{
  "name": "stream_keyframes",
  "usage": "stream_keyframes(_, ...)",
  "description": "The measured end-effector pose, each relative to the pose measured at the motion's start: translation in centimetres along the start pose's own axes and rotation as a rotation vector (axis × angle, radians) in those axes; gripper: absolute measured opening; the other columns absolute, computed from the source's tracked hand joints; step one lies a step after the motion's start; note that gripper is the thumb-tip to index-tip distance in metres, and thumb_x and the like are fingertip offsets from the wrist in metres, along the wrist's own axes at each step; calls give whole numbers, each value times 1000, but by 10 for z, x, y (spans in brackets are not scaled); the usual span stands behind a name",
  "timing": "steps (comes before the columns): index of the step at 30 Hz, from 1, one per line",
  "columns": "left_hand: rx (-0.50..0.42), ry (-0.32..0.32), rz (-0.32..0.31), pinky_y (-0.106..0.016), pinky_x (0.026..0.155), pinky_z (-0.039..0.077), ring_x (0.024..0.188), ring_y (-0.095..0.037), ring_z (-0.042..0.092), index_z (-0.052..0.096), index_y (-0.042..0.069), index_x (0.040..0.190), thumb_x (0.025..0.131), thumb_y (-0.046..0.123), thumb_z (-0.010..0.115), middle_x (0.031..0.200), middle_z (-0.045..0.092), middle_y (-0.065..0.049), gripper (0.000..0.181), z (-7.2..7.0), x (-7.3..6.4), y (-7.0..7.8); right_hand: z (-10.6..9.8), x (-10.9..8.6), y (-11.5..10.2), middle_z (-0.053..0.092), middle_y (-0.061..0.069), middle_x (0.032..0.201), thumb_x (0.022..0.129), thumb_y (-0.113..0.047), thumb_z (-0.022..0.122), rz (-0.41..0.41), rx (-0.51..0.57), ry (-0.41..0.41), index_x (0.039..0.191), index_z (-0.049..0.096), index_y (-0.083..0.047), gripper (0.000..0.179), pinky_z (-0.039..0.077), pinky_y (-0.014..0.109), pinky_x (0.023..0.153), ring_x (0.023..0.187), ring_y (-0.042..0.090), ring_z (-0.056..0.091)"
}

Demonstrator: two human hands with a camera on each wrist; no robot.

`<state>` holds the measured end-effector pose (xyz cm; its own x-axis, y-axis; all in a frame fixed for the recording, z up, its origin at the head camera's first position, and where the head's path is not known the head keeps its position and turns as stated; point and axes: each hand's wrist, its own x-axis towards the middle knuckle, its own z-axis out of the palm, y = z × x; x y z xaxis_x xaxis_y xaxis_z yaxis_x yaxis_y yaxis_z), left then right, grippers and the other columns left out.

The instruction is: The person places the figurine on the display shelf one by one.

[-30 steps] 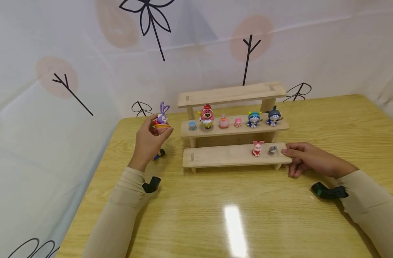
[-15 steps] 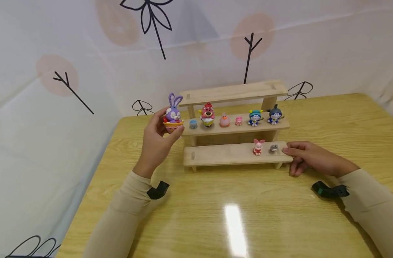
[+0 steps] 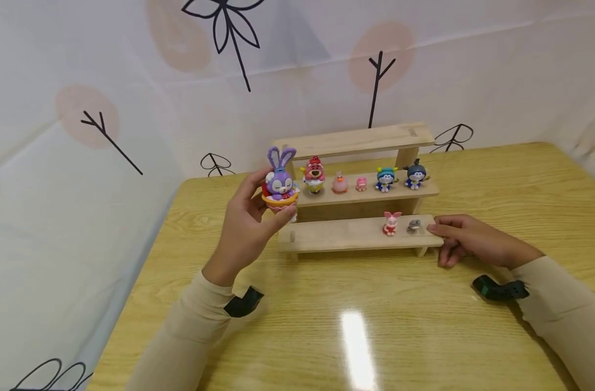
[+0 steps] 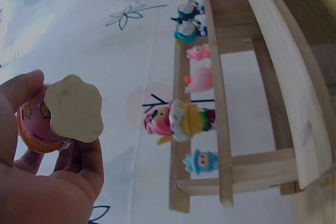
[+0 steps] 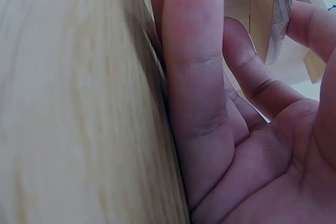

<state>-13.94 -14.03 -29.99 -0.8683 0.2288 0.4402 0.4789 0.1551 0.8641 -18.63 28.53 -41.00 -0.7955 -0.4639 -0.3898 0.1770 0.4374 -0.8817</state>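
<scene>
My left hand (image 3: pixel 246 228) grips a purple rabbit figurine (image 3: pixel 280 187) sitting in a pink and orange cup, held upright in front of the left end of a tiered wooden shelf (image 3: pixel 336 234). In the left wrist view, the pale scalloped base (image 4: pixel 74 108) of the figurine faces the camera. On the far side, my right hand (image 3: pixel 473 239) pinches the right end of the lowest tier, its thumb on top. The right wrist view has that board end (image 5: pixel 278 17) between thumb and index finger, with the other fingers low along the tabletop.
On the middle tier stand a red bear (image 3: pixel 314 175), a pink duck (image 3: pixel 340 183), a small pink figure (image 3: pixel 361 184) and two blue-clad figures (image 3: pixel 385 179). A blue figure (image 4: pixel 201 161) is at its left end. The lowest tier bears a pink piglet (image 3: pixel 390 223) and a small grey figure (image 3: pixel 414 225).
My left hand has carried the rabbit figurine rightward and closer, from beside the shelf to overlapping its left end. The figurine has turned to face the camera. My right hand stays on the shelf.
</scene>
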Motion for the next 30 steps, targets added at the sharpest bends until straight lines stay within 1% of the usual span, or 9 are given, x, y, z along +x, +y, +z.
stream_keyframes(3, -32, -14, 7, -26, 97, 51, 112, -23, 61, 46, 9, 144, 86, -2, 74, 136, 51, -8, 66, 3, -3, 6, 0, 0, 0, 72, 14, 82, 110, -36, 37, -3, 0, -6, 153, 11, 13, 70, 60, 39, 68, 70, 20, 70)
stream_keyframes(6, -68, -36, 12, -27, 94, 53, 108, -23, 64, 46, 8, 144, 84, -7, 74, 137, 50, -8, 68, 7, -6, 10, 1, 0, 0, 72, 15, 82, 110, -36, 37, -6, 6, -8, 149, 20, 12, 64, 60, 40, 67, 69, 20, 70)
stream_keyframes(8, -86, -50, 18, -28, 92, 54, 107, -23, 66, 45, 7, 144, 83, -9, 74, 139, 49, -8, 69, 10, -7, 12, 1, 0, 0, 72, 16, 83, 110, -36, 37, -9, 8, -14, 148, 22, 11, 63, 60, 41, 68, 70, 21, 71)
stream_keyframes(11, -78, -78, 36, -28, 93, 54, 109, -22, 66, 43, 6, 144, 83, -10, 74, 143, 45, -7, 70, 14, -7, 13, 0, 0, 0, 72, 17, 83, 110, -37, 37, -21, 3, -23, 147, 25, 11, 62, 60, 41, 67, 70, 22, 70)
stream_keyframes(14, -69, -115, 47, -29, 94, 54, 109, -23, 67, 42, 6, 143, 84, -9, 74, 142, 42, -8, 69, 20, -6, 12, -1, 0, -1, 72, 16, 82, 110, -37, 38, -31, -4, -27, 147, 27, 10, 61, 60, 40, 65, 69, 21, 70)
stream_keyframes(22, -44, -209, 54, -37, 89, 57, 106, -21, 67, 42, 8, 140, 83, -5, 76, 129, 53, -13, 67, 40, 3, -1, -2, 0, -3, 72, 15, 81, 110, -37, 37, -26, -17, -15, 145, 32, 10, 59, 60, 39, 65, 69, 21, 70)
stream_keyframes(26, -21, -253, 55, -32, 90, 57, 110, -23, 67, 43, 7, 139, 83, -3, 78, 130, 53, -14, 67, 51, 5, -11, -1, -1, -4, 72, 15, 81, 110, -37, 38, -29, -15, -17, 144, 33, 11, 58, 60, 40, 65, 69, 21, 70)
stream_keyframes(28, 16, -271, 67, -30, 92, 56, 113, -23, 66, 44, 6, 139, 82, 0, 80, 131, 53, -13, 67, 56, 7, -16, 0, -1, -3, 72, 15, 81, 110, -36, 38, -32, -13, -18, 143, 34, 11, 58, 60, 40, 65, 69, 21, 70)
stream_keyframes(30, 88, -277, 81, -29, 94, 55, 113, -21, 66, 46, 7, 139, 82, 6, 82, 129, 57, -12, 67, 60, 8, -22, 0, 0, -3, 72, 15, 81, 110, -37, 38, -33, -12, -16, 143, 34, 11, 58, 60, 40, 66, 69, 21, 70)
